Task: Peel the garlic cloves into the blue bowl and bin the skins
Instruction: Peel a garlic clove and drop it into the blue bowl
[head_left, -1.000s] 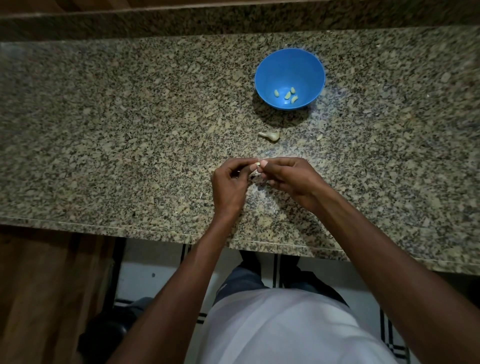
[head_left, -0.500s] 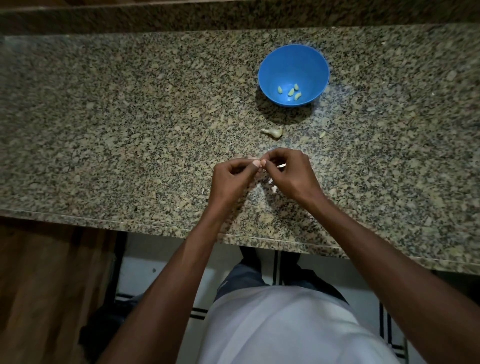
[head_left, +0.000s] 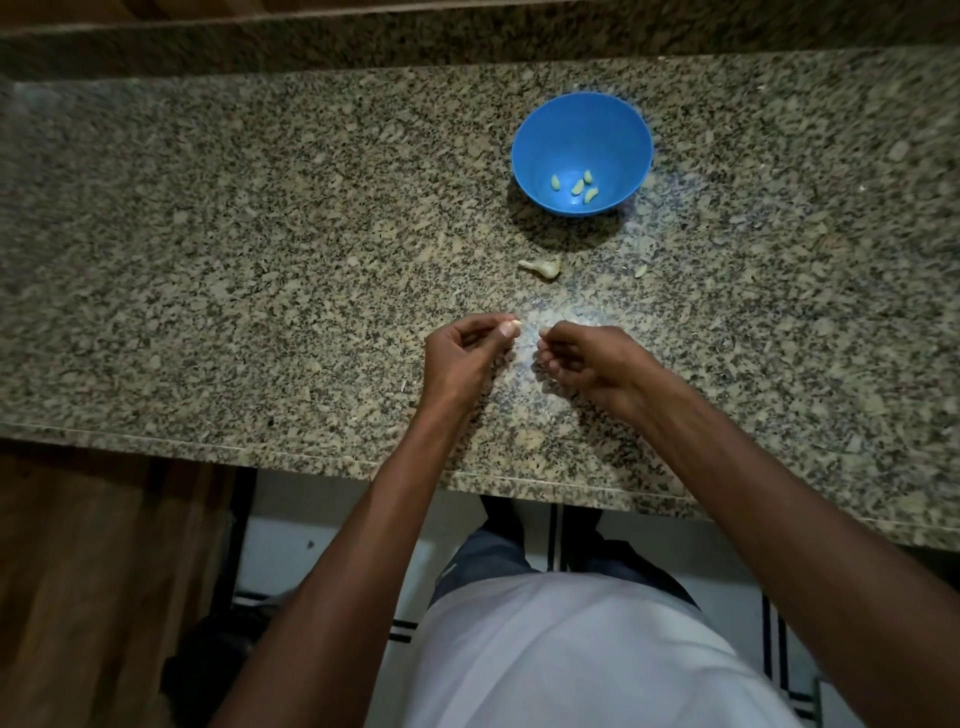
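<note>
The blue bowl (head_left: 527, 130) stands at the back of the granite counter and has several peeled cloves (head_left: 576, 186) in it. My left hand (head_left: 460, 358) pinches a small pale garlic clove (head_left: 511, 326) between thumb and forefinger. A short gap to its right, my right hand (head_left: 589, 361) has its fingers curled, and its fingertips pinch a tiny pale scrap that looks like garlic skin (head_left: 543, 332). Both hands hover just above the counter, in front of the bowl.
A garlic stem piece (head_left: 543, 267) lies between my hands and the bowl. A small scrap (head_left: 640, 270) lies to its right. The counter's front edge (head_left: 311, 457) runs just behind my wrists. Tiled floor and a wooden cabinet show below.
My hands were together working on the clove. They have now pulled apart, the left keeping the clove and the right drawing away to the right.
</note>
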